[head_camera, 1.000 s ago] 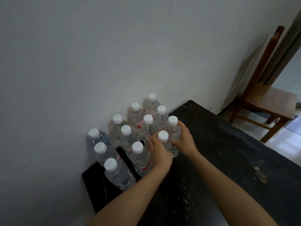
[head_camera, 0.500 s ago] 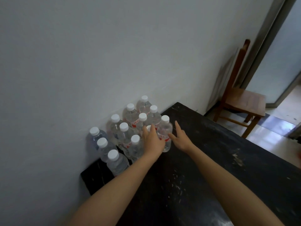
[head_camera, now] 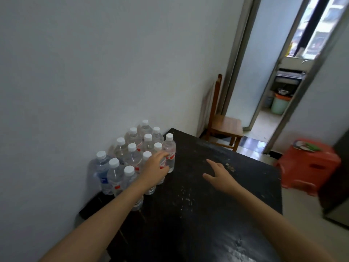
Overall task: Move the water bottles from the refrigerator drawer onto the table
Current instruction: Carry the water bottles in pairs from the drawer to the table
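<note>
Several clear water bottles with white caps stand upright in a tight cluster at the far left corner of the black table, against the white wall. The rightmost bottle has a red label. My left hand lies against the cluster's front, its relaxed fingers touching that bottle's side and hiding part of another bottle behind it. Over the bare tabletop to the right of the bottles, my right hand hovers with its fingers spread, holding nothing.
A wooden chair stands past the table's far end by the wall. Right of the table is a red plastic stool. An open doorway leads to a room with a green bin. A dark cabinet-like edge shows at far right.
Both hands have let go of the two bottles they set down at the cluster's front. My right hand has pulled away to the right; my view has lifted toward the doorway.
</note>
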The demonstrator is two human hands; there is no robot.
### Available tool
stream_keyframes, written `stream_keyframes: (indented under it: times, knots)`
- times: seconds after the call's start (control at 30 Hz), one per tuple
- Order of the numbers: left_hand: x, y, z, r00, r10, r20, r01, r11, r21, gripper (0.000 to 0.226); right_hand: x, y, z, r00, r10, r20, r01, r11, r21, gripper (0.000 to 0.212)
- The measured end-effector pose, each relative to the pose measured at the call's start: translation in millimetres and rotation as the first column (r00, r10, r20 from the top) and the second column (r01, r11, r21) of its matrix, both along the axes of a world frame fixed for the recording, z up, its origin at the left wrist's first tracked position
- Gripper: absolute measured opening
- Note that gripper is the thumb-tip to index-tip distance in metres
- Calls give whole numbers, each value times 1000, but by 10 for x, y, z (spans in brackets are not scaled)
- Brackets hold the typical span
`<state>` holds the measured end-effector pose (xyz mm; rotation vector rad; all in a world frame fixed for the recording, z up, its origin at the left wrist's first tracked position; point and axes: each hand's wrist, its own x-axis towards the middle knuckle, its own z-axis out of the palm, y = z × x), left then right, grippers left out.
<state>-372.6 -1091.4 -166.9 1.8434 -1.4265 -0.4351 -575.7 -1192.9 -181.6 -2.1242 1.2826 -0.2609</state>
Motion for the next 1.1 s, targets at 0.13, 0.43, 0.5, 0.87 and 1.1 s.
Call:
stream_keyframes:
  times: [0.13, 0.43, 0.5, 0.87, 1.1]
  knots:
    - [-61, 301, 78, 994, -106, 10, 106, 993, -48, 35, -401, 572, 94, 987, -163, -11, 162, 986, -48, 67]
    - [-549, 911, 13, 949, -314, 8, 315, 949, -19, 38, -1211, 1949, 179, 892, -438, -113, 430, 898, -94, 67]
    - [-771, 980, 26, 930, -367, -11, 367, 930, -18, 38, -1387, 2229, 250, 852, -507, -128, 494, 861, -119, 66]
    - [-2321, 1339, 184, 756, -654, 4, 650, 751, -120, 38, -2713, 3394, 447, 670, -726, -153, 691, 686, -226, 64]
    - [-3884, 1694, 289, 638, -770, 11, 758, 626, -183, 36, -3984, 4080, 450, 608, -781, -140, 729, 620, -291, 66]
